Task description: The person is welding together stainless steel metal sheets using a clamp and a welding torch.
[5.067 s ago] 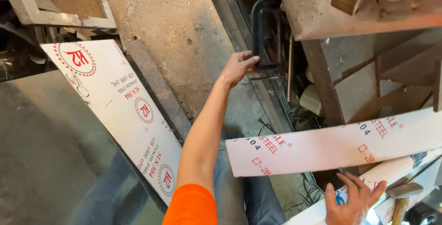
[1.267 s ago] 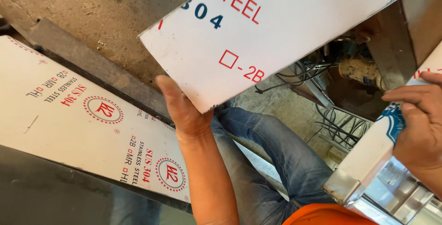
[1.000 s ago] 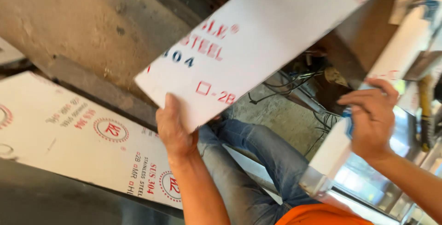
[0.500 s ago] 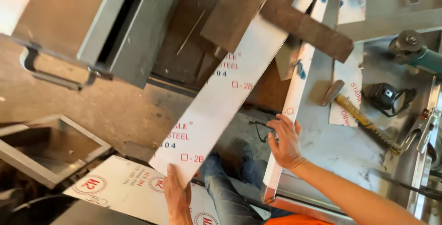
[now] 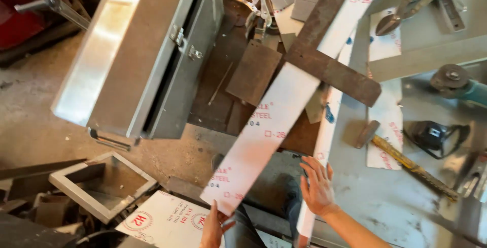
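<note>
White film-covered steel is what the fingers of the left hand (image 5: 215,226) are on: they pinch the near end of a long white strip of sheet metal with red print (image 5: 274,126), thumb on one side and fingers on the other, at the bottom of the view. From that grip the strip runs up and to the right, slanting over the dark gap below the bench, and its far end passes under a rusty brown steel cross piece (image 5: 324,57) lying across it. The right hand (image 5: 317,187) is spread flat, fingers splayed and holding nothing, pressing on the near edge of the grey metal workbench (image 5: 406,202), just beside a second narrow white strip (image 5: 324,141) that runs along the bench edge. Whether the palm also touches that strip is hard to tell from this angle.

On the bench lie a hammer with a yellowish wooden handle (image 5: 406,159), a black tape measure (image 5: 428,135) and a teal angle grinder (image 5: 459,85); large metal shears (image 5: 416,4) rest near the top. On the floor to the left stands a grey sheet-metal box with latches (image 5: 142,55), a shallow square metal tray (image 5: 104,184) and a white printed sheet (image 5: 165,221) beside the left hand.
</note>
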